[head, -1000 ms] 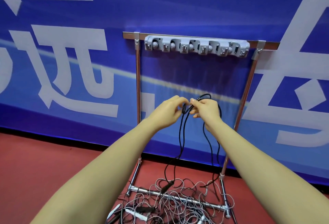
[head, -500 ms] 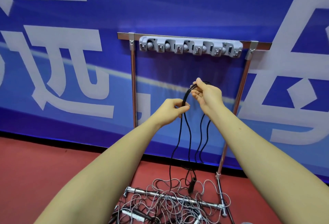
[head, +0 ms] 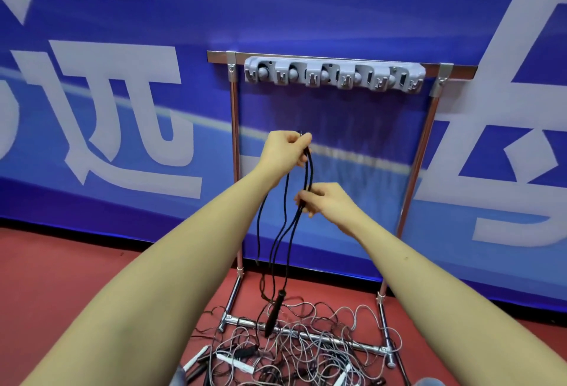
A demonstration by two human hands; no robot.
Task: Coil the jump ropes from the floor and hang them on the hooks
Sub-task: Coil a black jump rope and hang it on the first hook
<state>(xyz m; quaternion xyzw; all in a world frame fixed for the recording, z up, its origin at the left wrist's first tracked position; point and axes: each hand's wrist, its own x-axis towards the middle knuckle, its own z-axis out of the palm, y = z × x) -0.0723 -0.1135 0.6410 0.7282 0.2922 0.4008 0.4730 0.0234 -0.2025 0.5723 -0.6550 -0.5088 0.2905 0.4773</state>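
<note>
A black jump rope [head: 283,232] hangs in several loops in front of a metal rack. My left hand [head: 287,151] grips the top of the loops, raised below the grey hook strip [head: 334,74]. Lower down, my right hand [head: 322,200] pinches the strands together. One black handle [head: 274,313] of this rope dangles just above the floor. The hooks on the strip carry nothing.
The chrome rack [head: 234,170] stands against a blue banner wall [head: 122,94]. A tangle of grey and black ropes with white and black handles [head: 300,352] lies on the red floor [head: 61,278] around the rack's base bar [head: 306,332].
My left hand has risen and taken the top of the loops. My right hand has dropped from the top to a lower grip on the strands. The dangling handle has lifted off the pile.
</note>
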